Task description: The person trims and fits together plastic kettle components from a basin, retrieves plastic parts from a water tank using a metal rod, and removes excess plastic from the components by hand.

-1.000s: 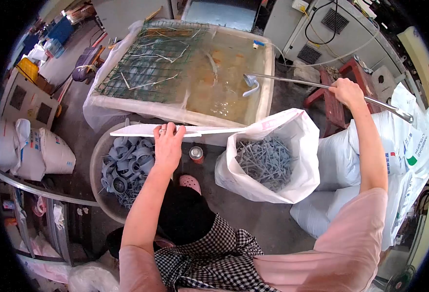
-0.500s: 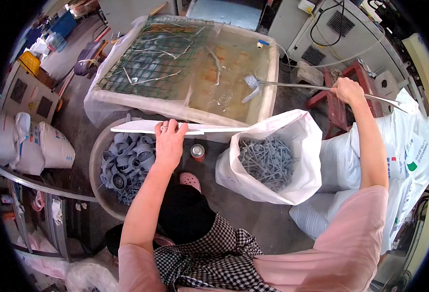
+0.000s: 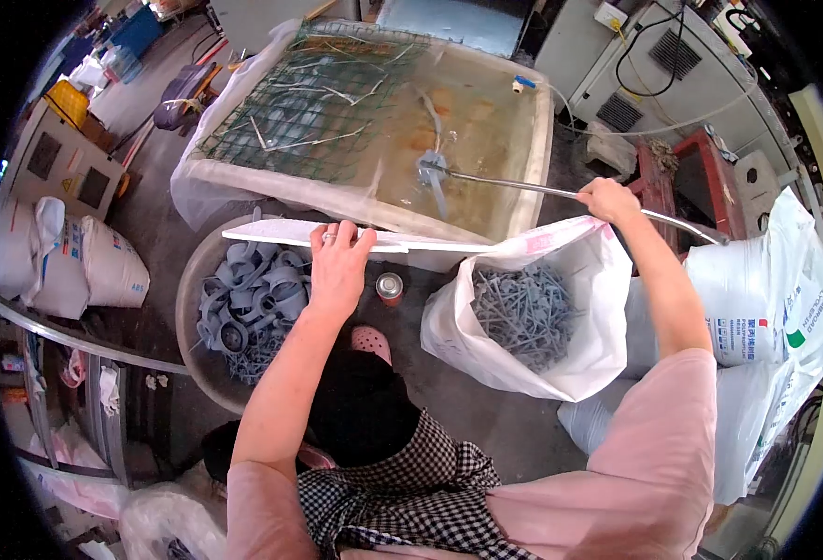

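Note:
My left hand (image 3: 340, 261) is closed over the top edge of a thin white board (image 3: 267, 232) along the near side of a water tank (image 3: 290, 189). My right hand (image 3: 609, 201) grips a long metal rod (image 3: 514, 183) stretched across the tank's right rim. At the rod's far end, a pale grey piece (image 3: 432, 166) lies in the murky water; how they join is unclear. A strip-like grey piece (image 3: 429, 114) lies beyond it. Below the rod stands an open white sack (image 3: 463, 345) holding thin grey plastic pieces (image 3: 528, 313).
A round basin (image 3: 187, 317) of grey ring-shaped parts (image 3: 264, 291) sits below the board's left end. A small can (image 3: 389, 288) stands on the floor. Green netting (image 3: 313, 103) covers the tank's left half. Filled sacks (image 3: 757, 317) are stacked right, beside a red stool (image 3: 710, 177).
My right hand has moved left and down, carrying the rod's far end and the pale piece leftward in the tank. My left hand stays on the board. The view has shifted slightly.

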A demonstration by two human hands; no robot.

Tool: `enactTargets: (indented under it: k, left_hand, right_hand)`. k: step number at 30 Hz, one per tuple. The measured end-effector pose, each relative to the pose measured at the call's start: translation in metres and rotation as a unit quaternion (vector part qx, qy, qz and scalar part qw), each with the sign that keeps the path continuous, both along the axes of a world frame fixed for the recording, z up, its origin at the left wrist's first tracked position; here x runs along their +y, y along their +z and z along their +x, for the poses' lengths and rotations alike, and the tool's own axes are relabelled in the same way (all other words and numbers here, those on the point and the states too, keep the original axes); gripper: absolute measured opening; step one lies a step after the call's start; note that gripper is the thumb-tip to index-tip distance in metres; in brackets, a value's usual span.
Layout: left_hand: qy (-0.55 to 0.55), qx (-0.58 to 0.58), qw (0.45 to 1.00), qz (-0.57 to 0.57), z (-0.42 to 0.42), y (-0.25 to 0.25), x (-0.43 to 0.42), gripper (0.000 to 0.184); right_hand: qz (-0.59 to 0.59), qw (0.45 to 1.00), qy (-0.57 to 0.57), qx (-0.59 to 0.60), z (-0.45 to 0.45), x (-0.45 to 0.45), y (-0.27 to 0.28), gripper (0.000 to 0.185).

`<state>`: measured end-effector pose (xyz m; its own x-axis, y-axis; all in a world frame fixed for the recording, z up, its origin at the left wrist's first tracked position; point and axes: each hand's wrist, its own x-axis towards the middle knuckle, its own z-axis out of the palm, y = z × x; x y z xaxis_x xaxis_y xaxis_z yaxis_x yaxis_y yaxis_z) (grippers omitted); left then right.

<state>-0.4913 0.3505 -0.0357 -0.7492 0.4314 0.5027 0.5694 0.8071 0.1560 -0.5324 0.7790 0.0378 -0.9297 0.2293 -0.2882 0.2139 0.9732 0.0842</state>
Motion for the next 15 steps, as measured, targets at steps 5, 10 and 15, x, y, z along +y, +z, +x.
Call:
enactTargets:
  k: [5, 10, 15]
  left_hand:
    - [0.007, 0.004, 1.0, -0.008, -0.002, 0.0, -0.002, 0.015]
    - [0.007, -0.028, 1.0, -0.004, 0.003, -0.002, -0.013, 0.02]
    - [0.006, -0.024, 1.0, 0.002, 0.0, -0.004, -0.021, 0.015]
  right_hand:
    - [-0.052, 0.998, 0.034, 0.014, -0.035, -0.047, -0.054, 0.032]
    - [-0.063, 0.996, 0.067, 0.021, -0.06, -0.069, -0.039, 0.032]
    - [0.01, 0.994, 0.062, 0.084, -0.028, -0.015, 0.029, 0.027]
